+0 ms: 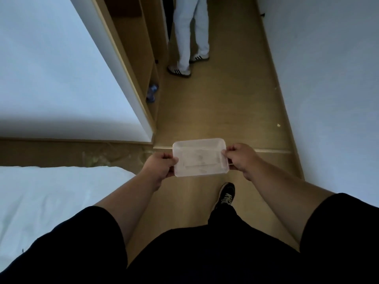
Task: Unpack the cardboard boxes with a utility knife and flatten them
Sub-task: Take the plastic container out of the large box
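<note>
Above a tan wood-look floor (235,103), in a narrow passage, a clear plastic container (200,157) hangs between two hands at about waist height. The left hand (159,163) pinches its left short edge, thumb on top and fingers curled beneath; the right hand (241,157) pinches the right short edge the same way. The container is a shallow rectangle with rounded corners, held roughly level, and something pale and flat shows through its cloudy wall, too blurred to tell what. Both forearms are bare and reach forward from short black sleeves. Below the container, a dark lace-up shoe (226,194) steps on the floor. To the left lies a bed with a white sheet (51,197), its corner near the left forearm. Beyond it a white wall panel (51,68) runs forward, edged by wooden shelving (141,64) with a small blue object (152,93) on a low shelf. At the far end another person's legs in light trousers (189,31) stand in striped sneakers. A plain white wall (328,78) closes the right side. No cardboard box or utility knife shows in the view.
</note>
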### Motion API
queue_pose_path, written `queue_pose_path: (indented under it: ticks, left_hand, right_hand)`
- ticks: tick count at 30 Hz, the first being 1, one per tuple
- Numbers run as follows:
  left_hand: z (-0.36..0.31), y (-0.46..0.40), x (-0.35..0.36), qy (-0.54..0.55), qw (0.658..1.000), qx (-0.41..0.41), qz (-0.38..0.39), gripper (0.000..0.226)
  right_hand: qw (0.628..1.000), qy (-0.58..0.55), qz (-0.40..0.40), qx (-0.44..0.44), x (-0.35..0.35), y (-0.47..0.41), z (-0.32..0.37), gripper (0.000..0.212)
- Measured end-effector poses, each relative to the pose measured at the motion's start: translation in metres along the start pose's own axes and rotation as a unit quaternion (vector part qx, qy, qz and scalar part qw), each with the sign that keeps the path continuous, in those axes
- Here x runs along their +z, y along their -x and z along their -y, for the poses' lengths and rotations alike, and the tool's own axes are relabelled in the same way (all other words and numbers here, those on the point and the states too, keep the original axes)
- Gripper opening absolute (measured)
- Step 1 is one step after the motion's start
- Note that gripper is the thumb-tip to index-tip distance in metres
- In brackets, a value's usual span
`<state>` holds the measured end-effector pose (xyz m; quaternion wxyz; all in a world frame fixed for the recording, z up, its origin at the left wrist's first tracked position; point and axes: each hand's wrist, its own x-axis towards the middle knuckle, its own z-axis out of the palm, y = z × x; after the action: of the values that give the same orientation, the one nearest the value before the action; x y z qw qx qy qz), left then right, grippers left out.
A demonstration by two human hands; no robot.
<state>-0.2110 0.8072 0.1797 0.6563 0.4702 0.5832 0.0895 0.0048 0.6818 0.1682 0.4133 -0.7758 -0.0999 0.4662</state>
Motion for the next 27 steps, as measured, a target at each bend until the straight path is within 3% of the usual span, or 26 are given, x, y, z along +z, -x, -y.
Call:
queue_pose_path:
  ticks: [4,9,13,20,24,27]
  left_hand:
    - [-0.052,-0.055,0.029,0.004,0.999,0.000,-0.043,0.020]
    - [-0.119,-0.103,0.071,0.001,0.996,0.012,-0.087,0.006]
    - [-0.158,-0.138,0.081,0.031,0.994,0.000,-0.105,0.007]
    - [-0.212,-0.220,0.070,0.077,0.989,-0.020,-0.121,0.015]
    - [-0.244,-0.278,0.053,0.079,0.991,-0.015,-0.111,0.006]
    - [-0.278,-0.329,0.029,0.078,0.993,0.000,-0.086,0.014]
  right_hand:
    - [0.998,0.038,0.041,-0.027,-0.022,-0.078,0.058,0.008]
    - [0.992,0.096,0.064,-0.055,-0.056,-0.158,0.136,0.012]
    - [0.988,0.114,0.081,-0.061,-0.065,-0.204,0.182,0.012]
    - [0.976,0.179,0.072,-0.104,-0.042,-0.289,0.249,0.010]
    - [0.967,0.216,0.073,-0.116,-0.018,-0.342,0.289,0.011]
    - [0.965,0.225,0.063,-0.121,0.005,-0.379,0.331,0.011]
